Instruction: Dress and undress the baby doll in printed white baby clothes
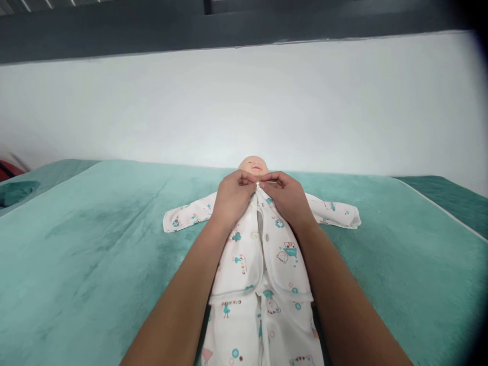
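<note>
A baby doll (pixel 254 163) lies on its back, its head at the far end and its sleeves stretched out to both sides. It wears a white printed baby jacket (pixel 244 254) whose front hangs apart below the collar, with fastenings along the edges. White printed trousers (pixel 236 330) show beneath the hem. My left hand (pixel 235 197) pinches the left side of the collar just under the doll's chin. Opposite it, my right hand (pixel 285 195) pinches the right side of the collar. The fingertips almost meet and partly hide the neck opening.
A green plush cover (pixel 107 254) spreads under the doll. Behind it rises a white wall (pixel 190 107) with a dark band (pixel 152 28) above. Something red (pixel 9 170) stands at the far left edge. Darker green fabric (pixel 450 195) lies at the right.
</note>
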Demonstrator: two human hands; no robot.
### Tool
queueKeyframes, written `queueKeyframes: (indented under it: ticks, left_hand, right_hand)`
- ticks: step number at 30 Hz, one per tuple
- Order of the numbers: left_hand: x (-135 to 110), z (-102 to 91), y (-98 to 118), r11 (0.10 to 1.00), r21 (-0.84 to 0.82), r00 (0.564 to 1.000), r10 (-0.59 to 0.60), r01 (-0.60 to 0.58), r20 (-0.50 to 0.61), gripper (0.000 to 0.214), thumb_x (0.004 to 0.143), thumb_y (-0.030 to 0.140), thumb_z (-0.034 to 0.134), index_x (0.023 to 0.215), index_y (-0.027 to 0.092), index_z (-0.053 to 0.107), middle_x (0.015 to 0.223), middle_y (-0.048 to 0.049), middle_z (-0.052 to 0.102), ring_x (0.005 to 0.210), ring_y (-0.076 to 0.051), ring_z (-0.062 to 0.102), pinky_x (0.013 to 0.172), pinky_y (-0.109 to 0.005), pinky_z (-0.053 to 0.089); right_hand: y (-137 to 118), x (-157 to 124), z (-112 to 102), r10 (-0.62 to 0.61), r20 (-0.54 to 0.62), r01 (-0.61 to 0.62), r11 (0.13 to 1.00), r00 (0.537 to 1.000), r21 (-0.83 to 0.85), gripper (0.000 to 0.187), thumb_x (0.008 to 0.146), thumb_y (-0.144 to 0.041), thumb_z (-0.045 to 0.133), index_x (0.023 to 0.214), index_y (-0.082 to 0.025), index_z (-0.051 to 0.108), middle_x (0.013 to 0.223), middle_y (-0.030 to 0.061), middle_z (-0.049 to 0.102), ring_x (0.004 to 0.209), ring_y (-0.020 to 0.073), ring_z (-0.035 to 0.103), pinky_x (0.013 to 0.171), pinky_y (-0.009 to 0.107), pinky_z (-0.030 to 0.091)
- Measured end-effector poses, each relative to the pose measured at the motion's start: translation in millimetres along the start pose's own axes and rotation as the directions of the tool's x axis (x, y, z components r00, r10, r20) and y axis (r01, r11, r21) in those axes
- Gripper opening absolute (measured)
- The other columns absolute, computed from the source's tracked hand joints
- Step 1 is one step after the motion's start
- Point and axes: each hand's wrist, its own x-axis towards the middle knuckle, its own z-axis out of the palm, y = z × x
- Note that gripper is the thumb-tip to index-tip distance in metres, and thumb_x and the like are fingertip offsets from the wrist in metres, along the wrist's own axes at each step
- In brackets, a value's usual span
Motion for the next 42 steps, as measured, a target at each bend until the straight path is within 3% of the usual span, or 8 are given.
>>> queueKeyframes:
  ticks: [5,15,22,28,32,35,37,42]
  left_hand:
    - [-1,-0.3,1,0.997,-0.062,0.999,-0.046,0.047,0.009,0.013,0.072,0.021,0.061,0.085,0.019,0.065,0.078,-0.0015,0.064,0.068,-0.013,0.057,0.064,-0.026,0.043]
    - [-3,0.5,10,0.996,0.078,0.999,-0.041,0.042,-0.019,0.024,0.07,0.016,0.06,0.091,0.02,0.071,0.092,-0.0042,0.071,0.082,-0.018,0.063,0.078,-0.031,0.048]
    - [-1,0.8,4,0.99,0.14,1.0,0.02,-0.019,-0.008,0.035,0.076,0.012,0.05,0.093,0.023,0.078,0.113,-0.0052,0.07,0.099,-0.02,0.064,0.091,-0.034,0.047]
    - [-4,0.8,1,0.976,0.191,0.992,0.119,-0.108,-0.049,0.039,0.079,0.008,0.044,0.095,0.022,0.077,0.11,-0.0061,0.068,0.102,-0.019,0.062,0.095,-0.033,0.046]
    - [-18,-3.7,-4,0.903,0.323,0.951,0.309,-0.283,-0.03,0.04,0.084,0.006,0.04,0.097,0.02,0.075,0.116,-0.0085,0.063,0.11,-0.02,0.057,0.1,-0.034,0.045]
    - [-33,-9.1,-9,0.734,0.558,0.899,0.434,-0.387,0.052,0.043,0.086,0.005,0.042,0.111,0.022,0.072,0.129,-0.01,0.057,0.125,-0.025,0.044,0.107,-0.041,0.039]
    - [-40,-12.6,-10,0.673,0.628,0.901,0.418,-0.39,0.112,0.044,0.088,0.008,0.043,0.123,0.023,0.066,0.134,-0.01,0.055,0.127,-0.027,0.041,0.106,-0.043,0.039]
    - [-40,-15.2,-10,0.717,0.617,0.943,0.298,-0.325,0.151,0.044,0.094,0.017,0.037,0.133,0.025,0.057,0.136,-0.0086,0.054,0.129,-0.026,0.043,0.103,-0.044,0.04]
  right_hand:
    - [2,0,-1,-0.006,0.001,0.006,1.0,1.0,0.006,0.015,0.074,-0.028,0.068,0.087,-0.02,0.066,0.085,0.0021,0.07,0.078,0.0172,0.062,0.075,0.032,0.047]
    - [4,0,0,-0.055,0.025,0.055,0.998,0.998,0.005,0.016,0.075,-0.022,0.061,0.089,-0.021,0.067,0.091,0.002,0.07,0.085,0.0174,0.062,0.08,0.033,0.048]
    - [2,-3,-2,-0.017,0.082,0.022,0.997,0.997,-0.068,0.043,0.071,-0.019,0.059,0.113,-0.027,0.061,0.111,0.0037,0.065,0.08,0.018,0.062,0.065,0.032,0.05]
    - [0,-9,5,-0.302,-0.019,0.277,0.896,0.953,-0.347,0.043,0.074,-0.013,0.054,0.115,-0.023,0.057,0.125,0.009,0.056,0.111,0.0241,0.057,0.086,0.038,0.049]
    - [-9,-34,8,-0.427,-0.071,0.344,0.806,0.902,-0.482,0.024,0.083,-0.016,0.05,0.105,-0.021,0.058,0.11,0.0098,0.058,0.097,0.0224,0.058,0.08,0.036,0.048]
    - [-16,-62,9,-0.385,0.014,0.334,0.779,0.923,-0.531,0.012,0.089,-0.025,0.049,0.097,-0.022,0.058,0.095,0.0054,0.06,0.079,0.0188,0.056,0.075,0.034,0.045]
    - [-19,-77,10,-0.331,0.073,0.314,0.768,0.941,-0.559,0.011,0.089,-0.03,0.053,0.096,-0.023,0.058,0.093,0.0039,0.059,0.076,0.0179,0.055,0.073,0.033,0.042]
    - [-23,-82,8,-0.22,0.103,0.238,0.771,0.97,-0.591,0.015,0.085,-0.034,0.059,0.093,-0.023,0.055,0.089,0.001,0.059,0.071,0.016,0.053,0.066,0.03,0.038]
